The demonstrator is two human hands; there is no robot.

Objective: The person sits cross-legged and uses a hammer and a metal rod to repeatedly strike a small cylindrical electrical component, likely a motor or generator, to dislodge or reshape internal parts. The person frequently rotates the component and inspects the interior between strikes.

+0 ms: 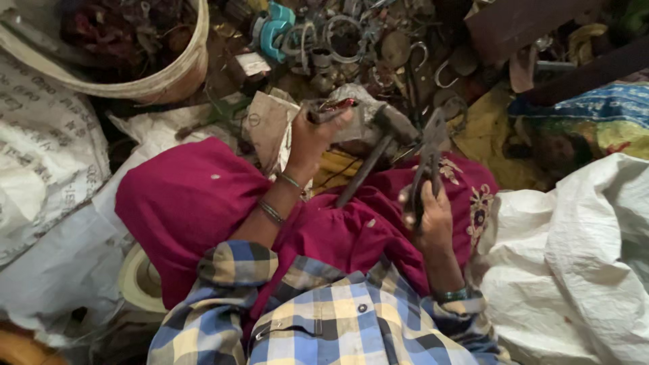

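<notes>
Right hand (433, 216): closed around the dark handles of a pair of pliers (427, 159), jaws pointing away from the body, held over the lap.
Left hand (314, 135): fingers wrapped on a small metal scrap piece (330, 108) with red and dark wires showing at its end, lifted above the knee.
Wrists: thin bangles on the left forearm, a green bangle on the right.
Clothing: checked blue and yellow sleeves nearest the camera, magenta cloth (196, 203) across the legs, embroidered at the right edge.
Hammer (378, 149): lying tilted between the two hands, handle resting on the magenta cloth, head by a crumpled grey lump.
Sacks: white woven sacks (588, 257) on both sides.
Scrap heap (351, 40): rings, hooks and clamps beyond the hands.
Bucket (169, 74): pale, far left, holding tangled scrap.
</notes>
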